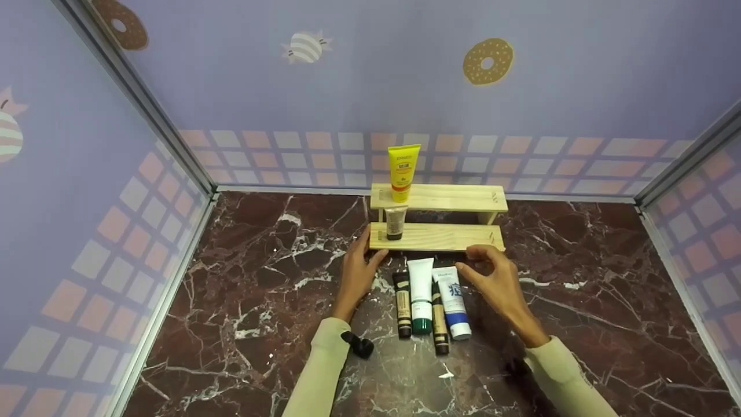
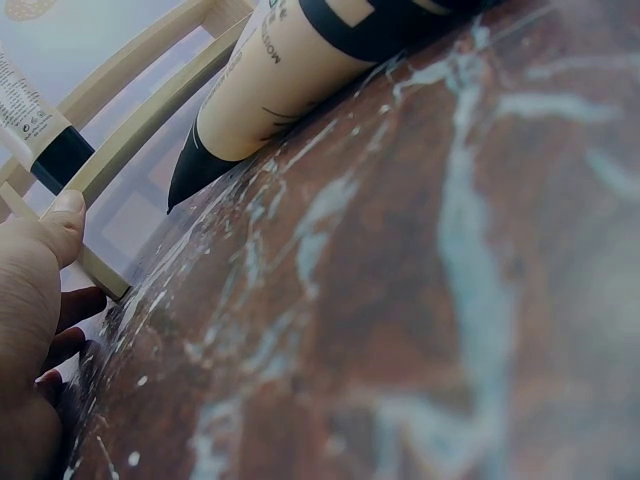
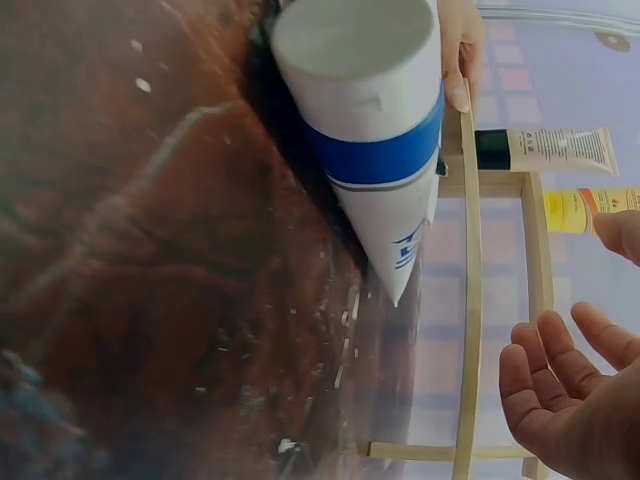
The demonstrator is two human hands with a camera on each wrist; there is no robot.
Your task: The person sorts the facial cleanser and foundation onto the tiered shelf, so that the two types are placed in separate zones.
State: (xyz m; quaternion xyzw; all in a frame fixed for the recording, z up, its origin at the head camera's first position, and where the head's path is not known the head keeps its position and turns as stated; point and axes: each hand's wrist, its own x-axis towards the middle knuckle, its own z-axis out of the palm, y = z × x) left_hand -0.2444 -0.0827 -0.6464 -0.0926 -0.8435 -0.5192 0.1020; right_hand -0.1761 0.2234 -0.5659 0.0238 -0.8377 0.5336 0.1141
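Observation:
A two-step wooden rack [image 1: 451, 236] stands near the back wall, a yellow tube [image 1: 402, 172] upright on its upper step and a small black-capped tube [image 1: 395, 222] on the lower. My left hand [image 1: 356, 275] grips the rack's left front corner; in the left wrist view its thumb [image 2: 68, 215] lies on the wood. My right hand [image 1: 502, 284] is by the right front corner, its fingers [image 3: 565, 360] apart and loosely bent in the right wrist view, holding nothing. Between the hands lie a green-capped white tube [image 1: 421, 289], a blue-banded white tube [image 1: 453, 298] and two black-and-tan tubes [image 1: 403, 307].
The marbled tabletop [image 1: 260, 278] extends around the hands. Patterned panels with metal edges enclose the left, back and right sides. A black object [image 1: 362, 346] is beside the left sleeve cuff.

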